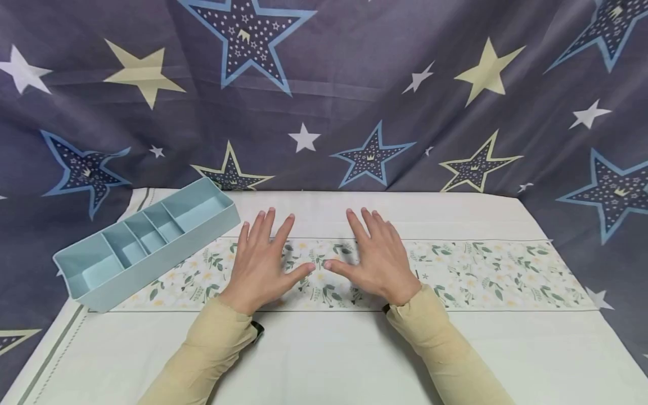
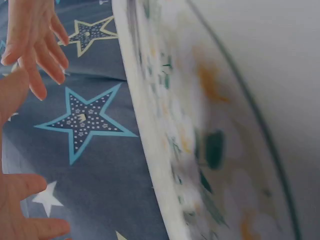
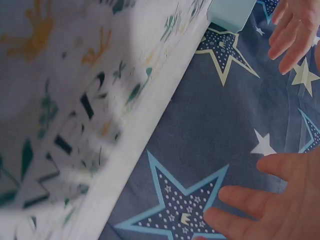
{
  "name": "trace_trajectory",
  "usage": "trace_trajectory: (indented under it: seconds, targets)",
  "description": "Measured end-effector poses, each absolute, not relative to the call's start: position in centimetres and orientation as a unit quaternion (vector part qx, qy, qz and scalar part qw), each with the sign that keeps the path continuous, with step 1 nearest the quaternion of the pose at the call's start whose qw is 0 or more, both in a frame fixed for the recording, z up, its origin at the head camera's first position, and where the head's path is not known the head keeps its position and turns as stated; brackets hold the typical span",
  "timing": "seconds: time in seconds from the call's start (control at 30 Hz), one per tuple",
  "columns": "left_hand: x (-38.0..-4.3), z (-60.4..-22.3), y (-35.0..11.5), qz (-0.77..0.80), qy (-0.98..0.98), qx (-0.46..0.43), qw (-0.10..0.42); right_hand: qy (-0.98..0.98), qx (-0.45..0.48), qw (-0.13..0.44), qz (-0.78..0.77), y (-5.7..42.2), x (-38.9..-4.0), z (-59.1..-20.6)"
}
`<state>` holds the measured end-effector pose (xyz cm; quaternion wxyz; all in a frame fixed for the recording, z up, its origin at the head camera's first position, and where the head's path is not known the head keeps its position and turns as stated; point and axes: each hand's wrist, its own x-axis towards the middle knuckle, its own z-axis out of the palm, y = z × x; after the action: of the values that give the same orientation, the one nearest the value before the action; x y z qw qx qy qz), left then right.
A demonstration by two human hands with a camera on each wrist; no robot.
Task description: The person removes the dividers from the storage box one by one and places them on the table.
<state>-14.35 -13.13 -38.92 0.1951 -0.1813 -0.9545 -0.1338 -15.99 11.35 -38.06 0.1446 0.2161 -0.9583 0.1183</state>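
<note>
My left hand (image 1: 260,264) is held over the floral band (image 1: 486,275) of the white cloth, palm down with fingers spread and nothing in them. Opposite it, my right hand (image 1: 379,259) has its fingers spread too and holds nothing. The two thumbs point at each other with a small gap between them. To the left of the left hand, a light blue divided tray (image 1: 167,259) sits at an angle on the cloth, its several compartments bare inside. Both wrist views show the fingers stretched out; the tray's corner (image 3: 232,14) appears at the top of the right wrist view.
A dark curtain (image 1: 324,101) printed with stars hangs behind the table and down both sides. The white tablecloth (image 1: 324,360) reaches the near edge of the view. Beige sleeves cover both forearms, with a dark strap (image 1: 257,331) at the left wrist.
</note>
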Motion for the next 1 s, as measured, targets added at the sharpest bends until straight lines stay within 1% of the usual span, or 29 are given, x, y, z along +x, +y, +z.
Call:
trace_trajectory:
  seconds: [0.23, 0.43, 0.67, 0.83, 1.0]
  targets:
    - [-13.2, -38.8, -15.0, -0.188, -0.956, -0.161, 0.159, -0.954, 0.231, 0.123, 0.147, 9.8, -15.9, -38.5]
    - [-12.3, -38.5, -16.8, -0.204, -0.956, -0.137, 0.159, -0.948, 0.245, 0.104, 0.176, 8.0, -16.2, -38.1]
    - [-11.3, -38.5, -19.0, -0.218, -0.958, -0.100, 0.155, -0.936, 0.257, 0.113, 0.211, 6.3, -17.3, -37.7]
    - [-10.6, -38.3, -20.2, -0.242, -0.955, -0.069, 0.160, -0.932, 0.267, 0.103, 0.224, 5.1, -17.8, -37.6]
    - [-9.7, -37.9, -21.7, -0.251, -0.951, -0.040, 0.175, -0.930, 0.257, 0.096, 0.243, 3.6, -18.2, -37.8]
